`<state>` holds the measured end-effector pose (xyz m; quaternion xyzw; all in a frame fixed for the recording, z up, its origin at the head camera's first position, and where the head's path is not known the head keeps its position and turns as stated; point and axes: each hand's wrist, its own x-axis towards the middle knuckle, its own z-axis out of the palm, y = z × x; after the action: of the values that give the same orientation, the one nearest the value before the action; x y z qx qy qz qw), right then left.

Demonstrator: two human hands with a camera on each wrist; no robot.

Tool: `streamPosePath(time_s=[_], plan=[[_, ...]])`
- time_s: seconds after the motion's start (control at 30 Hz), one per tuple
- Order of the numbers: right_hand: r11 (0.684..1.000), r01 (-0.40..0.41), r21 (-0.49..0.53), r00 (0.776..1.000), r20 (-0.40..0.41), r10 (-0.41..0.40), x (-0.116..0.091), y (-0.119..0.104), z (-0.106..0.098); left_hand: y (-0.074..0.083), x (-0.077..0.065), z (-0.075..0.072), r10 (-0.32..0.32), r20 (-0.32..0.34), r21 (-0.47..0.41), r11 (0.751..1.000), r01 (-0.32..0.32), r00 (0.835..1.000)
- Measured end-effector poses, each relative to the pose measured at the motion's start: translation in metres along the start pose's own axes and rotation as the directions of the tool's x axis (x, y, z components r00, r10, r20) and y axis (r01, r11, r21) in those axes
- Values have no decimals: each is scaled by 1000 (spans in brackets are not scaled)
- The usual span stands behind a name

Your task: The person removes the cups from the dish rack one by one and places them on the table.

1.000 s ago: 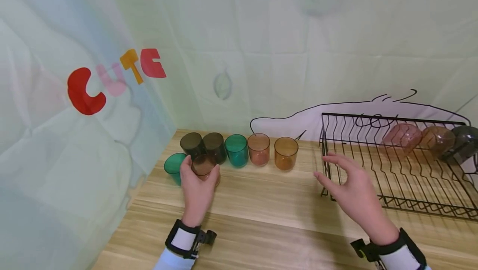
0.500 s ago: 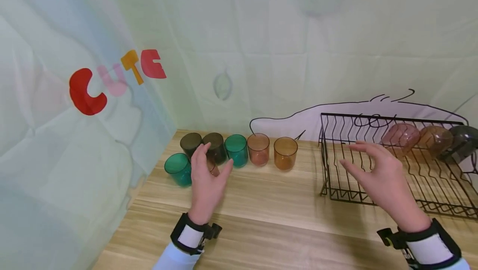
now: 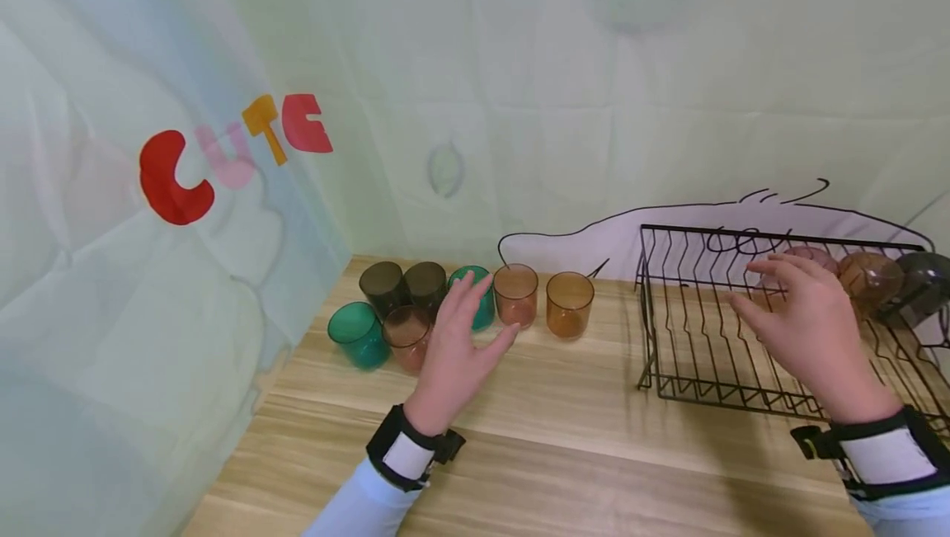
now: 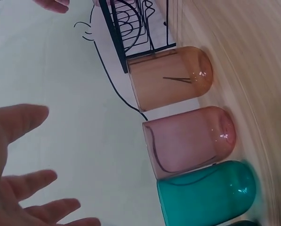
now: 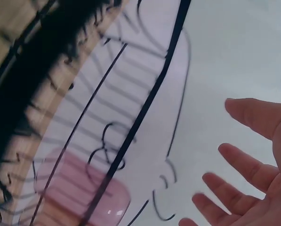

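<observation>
My left hand (image 3: 454, 355) hovers over the near side of the glasses, fingers spread and holding nothing. Beside it stand a pinkish-brown glass (image 3: 406, 339) and a green glass (image 3: 358, 335). Behind them runs a row of upright glasses: two dark ones (image 3: 382, 289), a green one (image 4: 208, 195), a pink one (image 4: 192, 143) and an amber one (image 4: 171, 77). My right hand (image 3: 805, 331) is raised over the black wire dish rack (image 3: 712, 393), thumb and fingers apart with nothing between them. In the rack, the pink glass (image 5: 84, 186) is partly hidden by this hand in the head view.
An amber-brown glass (image 3: 870, 280) and a dark grey glass (image 3: 924, 285) lie in the rack's right end, beside the pink one. The wooden table (image 3: 564, 446) meets a printed cloth backdrop (image 3: 475, 50) behind the glasses and rack.
My left hand has let go of the pinkish-brown glass, which now stands beside the near green one, and moved right. The right hand has moved right, farther over the rack.
</observation>
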<state>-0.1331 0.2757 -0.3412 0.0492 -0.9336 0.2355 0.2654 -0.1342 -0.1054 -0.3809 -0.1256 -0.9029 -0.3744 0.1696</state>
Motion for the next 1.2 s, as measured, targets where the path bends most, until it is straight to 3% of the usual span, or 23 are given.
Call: streamPosePath(time_s=[0.13,0.27,0.47,0.67,0.87,1.2], plan=[[994,-77,-79,995,64,82,12,19,0,6,2,6,26,88,50,998,-31,996],[975,-173,-138,963,182,197,19,36,1,13,3,12,48,185,68,996,-61,982],[976,-168,-136,926,319,203,23,44,-3,17,3,17,54,291,67,995,-76,955],[972,-135,-191,923,333,194,36,41,-10,18,3,18,65,310,80,992,-94,949],[934,-207,-290,881,361,307,53,50,-18,18,5,22,102,295,98,986,-136,950],[929,-176,-325,855,417,308,57,81,-7,17,3,28,100,355,252,947,-198,929]])
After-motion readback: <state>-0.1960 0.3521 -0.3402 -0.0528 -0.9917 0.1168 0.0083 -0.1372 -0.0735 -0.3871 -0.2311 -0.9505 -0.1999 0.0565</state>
